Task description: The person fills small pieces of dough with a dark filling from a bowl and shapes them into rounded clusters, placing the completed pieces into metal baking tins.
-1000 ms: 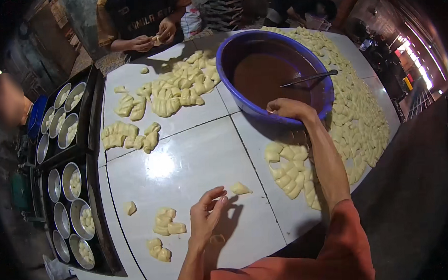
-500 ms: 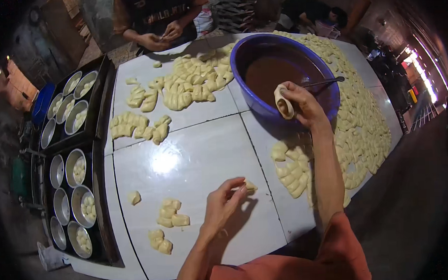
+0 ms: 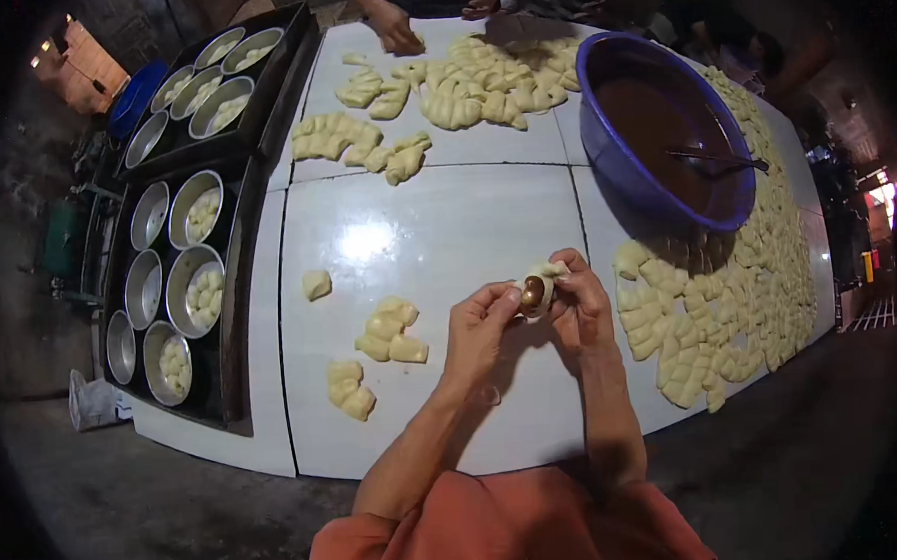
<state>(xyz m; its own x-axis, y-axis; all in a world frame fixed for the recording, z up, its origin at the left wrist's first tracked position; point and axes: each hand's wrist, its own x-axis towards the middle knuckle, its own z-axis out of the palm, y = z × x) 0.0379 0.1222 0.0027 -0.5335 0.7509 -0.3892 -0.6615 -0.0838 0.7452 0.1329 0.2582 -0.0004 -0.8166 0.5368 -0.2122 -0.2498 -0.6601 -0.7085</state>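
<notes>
My left hand [image 3: 479,334] and my right hand [image 3: 584,319] meet over the middle of the white tiled table [image 3: 426,231], both gripping a piece of pale dough [image 3: 552,273] curved around a shiny brown filling [image 3: 533,293]. Just beyond and to the right stands a purple basin [image 3: 614,163] of brown mixture, a dark-handled utensil [image 3: 744,164] resting in it. Small clusters of dough pieces [image 3: 391,333] lie left of my hands, and a broad spread of dough pieces [image 3: 671,330] covers the right side.
Two black trays [image 3: 236,399] with round metal pans, some holding dough balls, line the left edge. More dough pieces [image 3: 461,99] lie along the back, near a co-worker's hand [image 3: 394,27]. Another person [image 3: 708,23] bends over behind the basin.
My right hand has moved from the basin down to the middle, carrying the filled dough. My left hand has come up to grip it too. The camera view has shifted.
</notes>
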